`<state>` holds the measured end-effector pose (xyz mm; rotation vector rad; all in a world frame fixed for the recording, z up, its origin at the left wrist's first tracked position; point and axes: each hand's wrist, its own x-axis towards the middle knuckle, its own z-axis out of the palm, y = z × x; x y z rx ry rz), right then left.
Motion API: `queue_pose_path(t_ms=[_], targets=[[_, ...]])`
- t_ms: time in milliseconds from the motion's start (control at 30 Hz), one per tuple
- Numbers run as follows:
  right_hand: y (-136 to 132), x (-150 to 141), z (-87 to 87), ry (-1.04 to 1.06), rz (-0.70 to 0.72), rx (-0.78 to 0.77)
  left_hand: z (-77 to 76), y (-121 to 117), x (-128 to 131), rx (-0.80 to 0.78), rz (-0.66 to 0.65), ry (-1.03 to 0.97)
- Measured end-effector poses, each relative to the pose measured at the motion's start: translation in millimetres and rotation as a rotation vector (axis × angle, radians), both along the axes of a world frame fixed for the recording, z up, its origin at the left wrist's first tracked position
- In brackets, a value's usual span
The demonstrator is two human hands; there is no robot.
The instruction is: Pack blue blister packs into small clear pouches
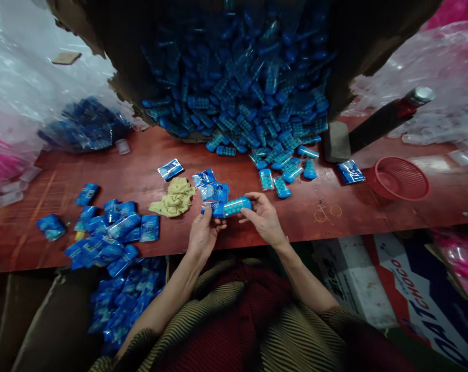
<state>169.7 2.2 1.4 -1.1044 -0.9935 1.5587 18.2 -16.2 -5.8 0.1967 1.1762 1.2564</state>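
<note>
Your lap, in striped brown and red cloth, fills the bottom of the view, and both forearms reach up from it to the near edge of the red table (257,155). Take the yellow rag (174,197) as your marker: your left hand (202,235) sits just right of it, fingers closed around a small clear blue packet (215,208), apparently holding its mouth steady. Your right hand (263,217) is farther right of the rag, pinching the blue studded piece (237,205) lengthwise between thumb and fingertips, its end meeting the packet, as if to be slid inside. Both are held just above the table edge, close to your body.

Left of the rag lies a heap of filled packets (113,232), spilling over the edge into a carton (121,305) below, likely so finished ones drop away. Behind the rag, a torn cardboard box (234,72) pours loose studded pieces toward you, keeping supply within reach. Well to the right of the rag stand a red mesh basket (398,178) and a dark bottle (389,116) lying tilted.
</note>
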Motion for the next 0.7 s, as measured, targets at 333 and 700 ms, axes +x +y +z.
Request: queue_pose_path(t_ms=[333, 700], targets=[[-13, -7, -0.7, 0.02, -0.117, 0.025, 9.7, -1, -4, 0.114, 0.014, 0.038], [-34, -31, -26.4, -0.05, -0.163, 0.029, 8.9, -2, 0, 0.037, 0.056, 0.044]])
